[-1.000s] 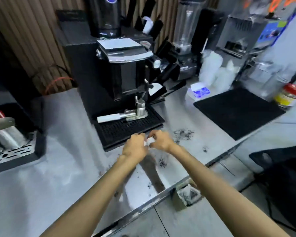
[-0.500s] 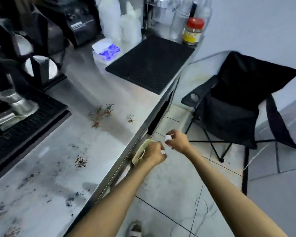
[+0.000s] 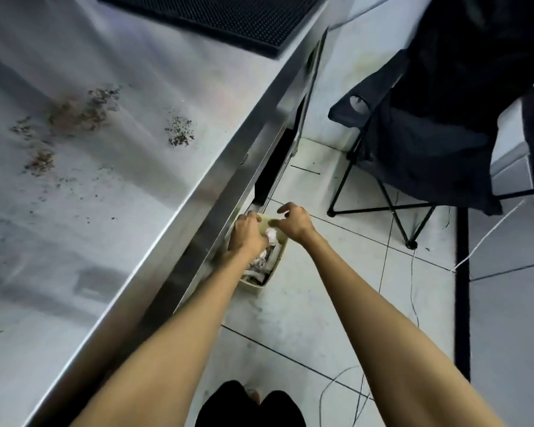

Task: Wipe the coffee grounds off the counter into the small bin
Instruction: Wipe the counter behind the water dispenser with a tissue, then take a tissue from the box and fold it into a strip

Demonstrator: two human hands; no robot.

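Head view: the task looks barely begun. The smooth stainless counter carries several gritty brown patches of coffee grounds, none yet pushed to its edge. The small bin, a cream plastic box on the floor tiles below that edge, is stuffed with crumpled paper. The left hand curls down into it, and I cannot tell what it holds. The right hand hovers loosely spread and empty beside a white wad.

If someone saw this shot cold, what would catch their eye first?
The bare left hand and right hand reach down to a small beige plastic bin of crumpled white tissue on the floor, against the steel counter. Brown coffee grounds lie scattered on that counter, upper left; a black folding chair fills the upper right.
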